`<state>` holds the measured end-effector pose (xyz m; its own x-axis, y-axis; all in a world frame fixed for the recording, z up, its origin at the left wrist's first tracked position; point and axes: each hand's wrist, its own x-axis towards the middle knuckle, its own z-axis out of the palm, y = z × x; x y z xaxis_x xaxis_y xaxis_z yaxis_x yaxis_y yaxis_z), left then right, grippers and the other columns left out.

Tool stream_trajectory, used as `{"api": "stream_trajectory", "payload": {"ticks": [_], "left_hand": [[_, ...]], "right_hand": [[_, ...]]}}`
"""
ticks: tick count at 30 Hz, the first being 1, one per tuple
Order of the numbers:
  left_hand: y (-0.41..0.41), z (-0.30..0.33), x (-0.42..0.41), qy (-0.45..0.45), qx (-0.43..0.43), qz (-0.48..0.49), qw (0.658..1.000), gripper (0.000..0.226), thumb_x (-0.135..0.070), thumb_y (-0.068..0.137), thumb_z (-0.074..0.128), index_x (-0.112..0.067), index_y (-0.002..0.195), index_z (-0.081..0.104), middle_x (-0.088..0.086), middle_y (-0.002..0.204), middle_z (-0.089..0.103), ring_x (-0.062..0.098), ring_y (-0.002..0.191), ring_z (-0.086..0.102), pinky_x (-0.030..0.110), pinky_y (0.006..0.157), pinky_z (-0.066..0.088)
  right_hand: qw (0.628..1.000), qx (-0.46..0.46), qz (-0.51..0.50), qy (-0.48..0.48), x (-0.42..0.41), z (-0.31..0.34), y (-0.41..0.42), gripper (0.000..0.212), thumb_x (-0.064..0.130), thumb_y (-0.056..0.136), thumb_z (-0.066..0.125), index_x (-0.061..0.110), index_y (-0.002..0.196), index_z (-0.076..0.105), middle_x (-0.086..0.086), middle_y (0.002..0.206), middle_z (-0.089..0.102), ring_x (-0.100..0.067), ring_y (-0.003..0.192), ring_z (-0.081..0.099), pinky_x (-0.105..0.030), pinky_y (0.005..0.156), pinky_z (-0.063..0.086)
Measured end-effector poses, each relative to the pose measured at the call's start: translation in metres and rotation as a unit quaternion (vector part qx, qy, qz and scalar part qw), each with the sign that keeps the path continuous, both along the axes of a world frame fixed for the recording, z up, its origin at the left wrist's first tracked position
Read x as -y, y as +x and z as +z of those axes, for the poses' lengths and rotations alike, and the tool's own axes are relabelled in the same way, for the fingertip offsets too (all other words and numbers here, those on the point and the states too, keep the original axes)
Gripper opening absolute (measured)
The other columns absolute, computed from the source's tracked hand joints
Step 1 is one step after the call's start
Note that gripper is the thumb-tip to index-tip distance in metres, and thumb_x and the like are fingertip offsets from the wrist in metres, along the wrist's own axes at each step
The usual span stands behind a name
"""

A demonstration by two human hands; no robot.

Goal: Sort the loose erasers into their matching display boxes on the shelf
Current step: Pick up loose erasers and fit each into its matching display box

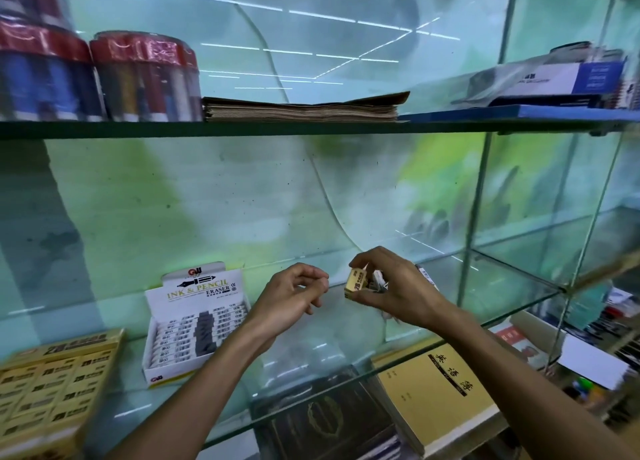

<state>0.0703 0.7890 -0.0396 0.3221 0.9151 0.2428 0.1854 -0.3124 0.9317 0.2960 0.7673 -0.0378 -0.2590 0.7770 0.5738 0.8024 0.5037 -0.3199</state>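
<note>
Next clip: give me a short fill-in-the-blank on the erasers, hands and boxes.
1. The right hand grips a ___ eraser.
2. The left hand holds ___.
3. The white display box reads INK & PENCIL ___.
4. The yellow display box sits to the white box's ___.

Missing: yellow; nothing; ERASER; left

Two display boxes (195, 324) left on shelf (450, 307)

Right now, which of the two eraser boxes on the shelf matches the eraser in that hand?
The yellow box at far left: its erasers are tan like the eraser the right hand pinches. The white box holds white and grey ones.
</note>
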Motion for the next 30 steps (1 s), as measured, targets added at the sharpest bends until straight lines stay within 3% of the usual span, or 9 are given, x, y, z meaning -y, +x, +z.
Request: {"api": "stream_trajectory", "payload": {"ticks": [8,13,18,23,27,30], "left_hand": [[-0.004,0.005,0.006,-0.008,0.002,-0.004,1.0,0.01,-0.021,0.091,0.067,-0.017,0.1,0.065,0.003,0.088,0.074,0.015,0.074,0.066,0.029,0.068,0.051],[-0.03,0.007,0.011,0.027,-0.006,0.035,0.999,0.006,-0.015,0.092,0.064,-0.018,0.095,0.069,0.004,0.085,0.073,0.009,0.069,0.064,0.027,0.068,0.05],[-0.063,0.01,0.018,0.035,-0.009,0.053,0.998,0.009,-0.014,0.092,0.064,-0.018,0.092,0.071,0.005,0.084,0.073,0.01,0.072,0.063,0.028,0.069,0.049],[-0.101,0.012,0.031,0.044,-0.005,0.087,0.995,0.008,-0.016,0.092,0.064,-0.019,0.091,0.071,-0.006,0.084,0.071,0.004,0.073,0.062,0.019,0.07,0.046],[-0.141,0.015,0.043,0.093,-0.023,0.15,0.984,0.005,-0.028,0.092,0.066,-0.025,0.091,0.07,-0.009,0.093,0.073,0.008,0.082,0.065,0.023,0.075,0.05],[-0.171,0.022,0.056,0.128,0.01,0.199,0.972,0.007,-0.025,0.093,0.064,-0.02,0.092,0.068,-0.007,0.092,0.072,0.005,0.072,0.062,0.019,0.067,0.048]], "right_hand": [[0.993,-0.023,0.08,0.079,0.002,-0.002,-0.033,0.04,0.034,0.081,0.078,0.021,0.113,0.059,0.01,0.104,0.056,0.005,0.088,0.05,-0.009,0.07,0.039],[0.987,-0.018,0.125,0.101,0.0,-0.004,-0.049,0.027,0.032,0.085,0.074,0.022,0.107,0.061,0.009,0.105,0.057,-0.011,0.085,0.057,-0.026,0.068,0.049],[0.98,-0.011,0.159,0.115,-0.003,0.0,-0.078,0.018,0.022,0.089,0.07,0.019,0.104,0.063,0.01,0.109,0.06,-0.003,0.092,0.058,-0.022,0.069,0.049],[0.975,-0.024,0.201,0.092,-0.002,0.0,-0.117,0.014,0.024,0.088,0.07,0.02,0.099,0.064,0.009,0.1,0.061,-0.007,0.087,0.057,-0.016,0.068,0.043],[0.972,-0.061,0.223,0.049,0.002,-0.002,-0.16,0.013,0.025,0.085,0.073,0.025,0.093,0.064,0.009,0.091,0.062,-0.007,0.079,0.056,-0.02,0.067,0.044],[0.965,-0.066,0.254,0.018,0.006,-0.004,-0.195,0.013,0.025,0.083,0.075,0.025,0.09,0.065,0.01,0.086,0.063,-0.005,0.075,0.056,-0.019,0.066,0.042]]}}
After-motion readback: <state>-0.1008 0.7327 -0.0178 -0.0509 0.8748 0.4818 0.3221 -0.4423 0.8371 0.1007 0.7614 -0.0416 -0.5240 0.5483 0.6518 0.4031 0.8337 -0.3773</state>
